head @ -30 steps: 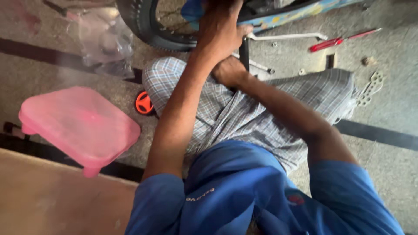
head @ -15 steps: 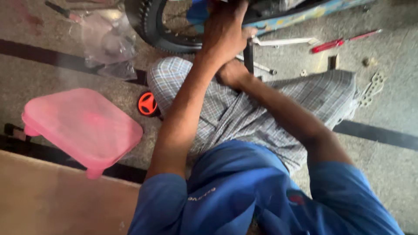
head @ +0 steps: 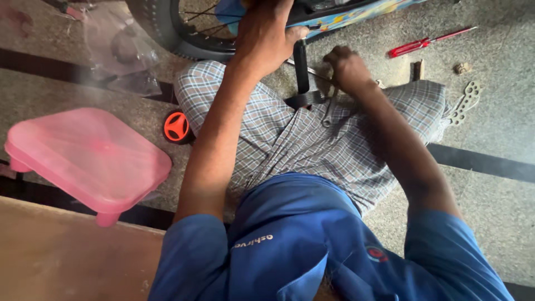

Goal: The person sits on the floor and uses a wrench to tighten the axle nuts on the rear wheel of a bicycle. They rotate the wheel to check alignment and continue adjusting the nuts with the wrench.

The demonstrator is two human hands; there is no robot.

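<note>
Nearest to me is my blue shirt (head: pixel 312 245), filling the bottom of the view, and above it my checked cloth (head: pixel 312 139) stretched across my lap. At nine o'clock from my lap sits a pink plastic stool (head: pixel 89 159) on the stone floor (head: pixel 490 200), and just beside its right edge, touching my thigh, lies a small orange-and-black training wheel (head: pixel 176 127).

My right hand (head: pixel 346 68) rests at one o'clock from my lap, curled into a loose fist just beside a black crank arm (head: pixel 301 67) that stands nearly upright; a black pedal (head: pixel 305 99) lies at its lower end against my cloth. My right fingers are pressed together and bent under, and I cannot tell whether they pinch anything.

Farther up, at twelve o'clock, my left hand (head: pixel 266 33) reaches to the small bicycle (head: pixel 334 14). Its fingers (head: pixel 295 32) wrap down over the frame where the crank meets it, thumb side toward the crank, closed on the frame. Left of that hand, at eleven o'clock, is the black knobby tyre (head: pixel 161 30) with thin spokes inside.

At ten o'clock, beyond the stool, a clear plastic bag (head: pixel 120 53) lies crumpled on the floor. At two o'clock, well apart from my right hand, a red-handled screwdriver (head: pixel 415 45) lies on the floor, and at three o'clock a pale metal bracket with holes (head: pixel 465 103) sits touching the edge of my cloth.
</note>
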